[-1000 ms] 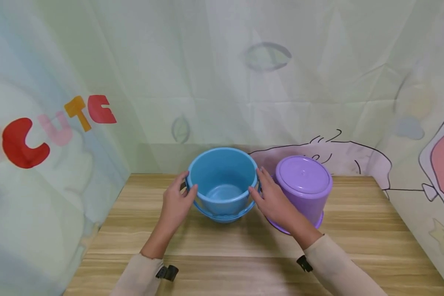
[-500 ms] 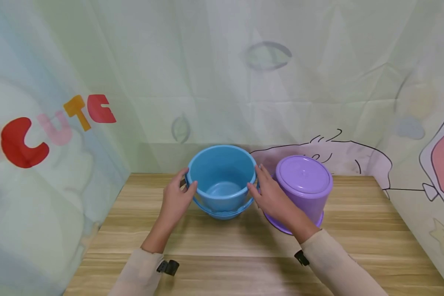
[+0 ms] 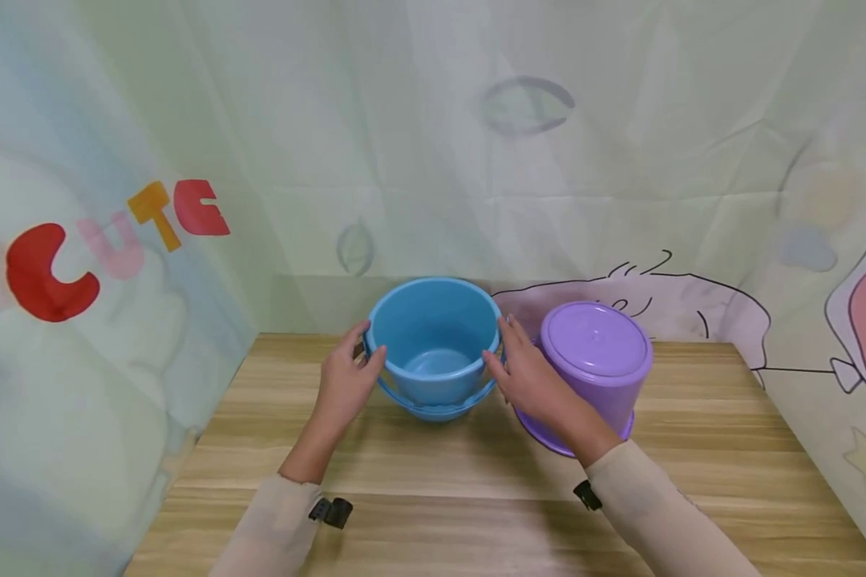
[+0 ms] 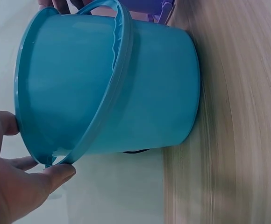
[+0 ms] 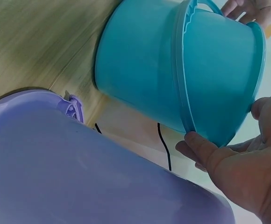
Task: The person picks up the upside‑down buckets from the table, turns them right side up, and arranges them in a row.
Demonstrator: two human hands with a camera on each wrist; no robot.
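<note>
A light-blue plastic bucket [image 3: 433, 389] stands upright near the back of the table, with its mouth up and nothing seen inside. Its handle [image 4: 103, 109] hangs down across the near side. My left hand [image 3: 347, 381] holds the bucket at the left of the rim, the thumb on the handle's end and the fingers at the rim. On the opposite side my right hand [image 3: 530, 381] grips the rim and handle end in the same way. Just right of it, an upside-down purple bucket [image 3: 599, 344] rests on the table, partly hidden by my right hand and forearm.
The wood-grain table [image 3: 433, 513] ends at a pale printed curtain [image 3: 418, 160] close behind the blue bucket. More printed cloth hangs at the left and right sides. The purple bucket's rim [image 3: 541, 433] comes close to the blue bucket.
Both hands have moved the blue bucket a short way back toward the curtain. The purple bucket has stayed in place. The head view has shifted slightly.
</note>
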